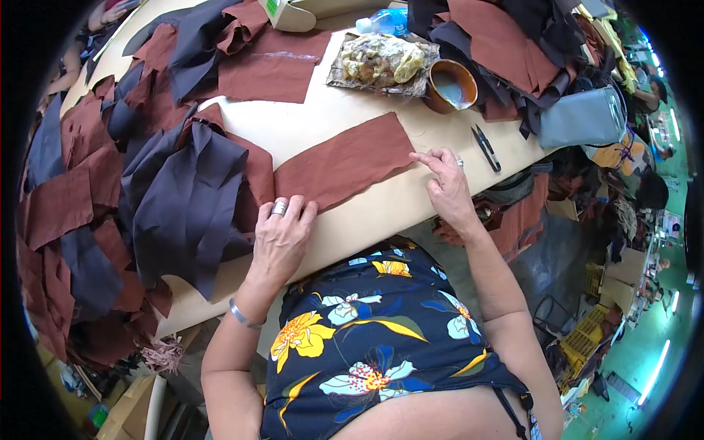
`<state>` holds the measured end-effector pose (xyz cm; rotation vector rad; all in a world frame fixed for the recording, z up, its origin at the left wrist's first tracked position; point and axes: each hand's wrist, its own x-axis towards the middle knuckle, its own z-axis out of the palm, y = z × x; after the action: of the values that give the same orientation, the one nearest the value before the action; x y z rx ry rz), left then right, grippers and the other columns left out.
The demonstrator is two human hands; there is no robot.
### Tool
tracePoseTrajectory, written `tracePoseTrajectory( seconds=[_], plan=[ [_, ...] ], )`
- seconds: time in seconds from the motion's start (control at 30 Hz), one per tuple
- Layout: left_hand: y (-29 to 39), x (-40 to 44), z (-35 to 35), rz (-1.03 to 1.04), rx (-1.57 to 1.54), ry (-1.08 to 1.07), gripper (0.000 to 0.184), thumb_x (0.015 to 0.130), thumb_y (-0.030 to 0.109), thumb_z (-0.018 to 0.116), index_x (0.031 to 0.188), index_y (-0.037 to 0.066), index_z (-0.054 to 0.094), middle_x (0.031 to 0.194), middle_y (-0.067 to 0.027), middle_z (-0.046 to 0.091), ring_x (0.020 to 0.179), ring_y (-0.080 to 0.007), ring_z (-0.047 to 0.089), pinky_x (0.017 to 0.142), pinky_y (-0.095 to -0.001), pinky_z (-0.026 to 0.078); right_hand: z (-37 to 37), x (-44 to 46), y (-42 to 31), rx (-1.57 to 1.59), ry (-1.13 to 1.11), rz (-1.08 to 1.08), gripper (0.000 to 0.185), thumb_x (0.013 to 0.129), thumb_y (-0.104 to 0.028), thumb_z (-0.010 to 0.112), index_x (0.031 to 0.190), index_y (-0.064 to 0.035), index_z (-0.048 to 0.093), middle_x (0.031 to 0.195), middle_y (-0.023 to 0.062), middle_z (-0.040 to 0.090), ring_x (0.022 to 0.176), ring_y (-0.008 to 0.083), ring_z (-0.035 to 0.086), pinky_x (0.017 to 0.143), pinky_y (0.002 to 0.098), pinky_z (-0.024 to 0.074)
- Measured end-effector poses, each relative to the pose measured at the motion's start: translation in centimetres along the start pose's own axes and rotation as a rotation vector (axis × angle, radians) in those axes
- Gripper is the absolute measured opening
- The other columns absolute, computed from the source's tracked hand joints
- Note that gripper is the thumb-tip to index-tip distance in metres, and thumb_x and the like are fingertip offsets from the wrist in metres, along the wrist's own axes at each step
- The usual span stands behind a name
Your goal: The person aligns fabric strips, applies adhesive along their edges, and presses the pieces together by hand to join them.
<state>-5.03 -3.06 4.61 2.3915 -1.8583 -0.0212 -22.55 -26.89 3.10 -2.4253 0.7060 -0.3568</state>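
A reddish-brown fabric strip (pixel 345 161) lies nearly flat across the pale table, its left end meeting other brown cloth. My left hand (pixel 281 238), with a ring and a bracelet, has its bent fingers over the strip's lower left edge; the thumb is hidden. At the strip's right corner is my right hand (pixel 449 187), one finger stretched out to touch the cloth and the others loosely bent. Just left of my left hand, a dark navy cloth (pixel 187 198) drapes over the table edge. Black thread snips (pixel 486 149) lie right of my right hand.
Beyond the strip stand a brown bowl (pixel 450 86) of pale liquid and a crusted board (pixel 381 64) with a yellowish lump. Behind them lies a blue-labelled bottle (pixel 385 23). Brown and navy cloth piles (pixel 506 44) flank the table (pixel 367 213). A grey-blue case (pixel 583 117) sits at right.
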Motion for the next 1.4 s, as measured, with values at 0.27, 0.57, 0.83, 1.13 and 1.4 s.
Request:
tracePoseTrajectory(
  seconds=[0.27,0.57,0.83,1.13,1.4],
  plan=[
    [-0.6,-0.6,0.4,0.101,-0.015,0.063,0.024,0.077,0.012,0.056,0.101,0.008,0.059,0.096,-0.0058,0.053,0.087,-0.0213,0.056,0.08,-0.0358,0.042,2.8,-1.4,-0.8,-0.291,-0.045,0.113,0.058,0.07,0.008,0.045,0.126,-0.0015,0.051,0.101,0.013,0.05,0.096,0.0281,0.049,0.088,0.037,0.0401],
    [-1.5,-1.6,0.2,0.23,0.022,0.091,0.022,0.077,0.014,0.052,0.098,0.005,0.057,0.093,-0.0057,0.053,0.086,-0.0174,0.055,0.085,-0.0347,0.041,3.9,-2.3,-3.6,-0.795,-0.029,-0.151,0.041,0.08,-0.011,0.05,0.121,-0.0018,0.05,0.094,0.0065,0.053,0.088,0.0201,0.054,0.074,0.0372,0.0377],
    [-2.0,-2.2,0.2,0.273,0.043,0.09,0.016,0.076,0.015,0.053,0.091,0.008,0.057,0.097,-0.0056,0.054,0.09,-0.0181,0.056,0.092,-0.0368,0.039,2.7,-1.5,-1.3,-0.957,0.026,-0.169,0.043,0.081,-0.015,0.051,0.124,-0.01,0.051,0.093,0.0029,0.052,0.086,0.0178,0.054,0.074,0.0374,0.0377],
    [-2.2,-3.1,0.4,0.275,0.044,0.064,0.012,0.075,0.015,0.055,0.085,0.009,0.057,0.107,-0.0052,0.056,0.102,-0.0189,0.054,0.1,-0.041,0.034,3.4,-1.9,-2.9,-0.91,0.041,-0.249,0.04,0.081,-0.015,0.051,0.121,-0.008,0.053,0.092,0.0031,0.052,0.084,0.0167,0.054,0.074,0.0377,0.0387],
    [-2.2,-3.3,0.6,0.261,0.036,0.061,0.011,0.074,0.014,0.056,0.084,0.009,0.056,0.105,-0.0054,0.057,0.101,-0.0184,0.055,0.102,-0.0411,0.033,4.0,-2.4,-3.8,-0.875,-0.083,-0.293,0.053,0.083,-0.017,0.051,0.135,-0.0187,0.042,0.098,0.0021,0.049,0.094,0.0165,0.051,0.078,0.0412,0.0385]
  ],
)
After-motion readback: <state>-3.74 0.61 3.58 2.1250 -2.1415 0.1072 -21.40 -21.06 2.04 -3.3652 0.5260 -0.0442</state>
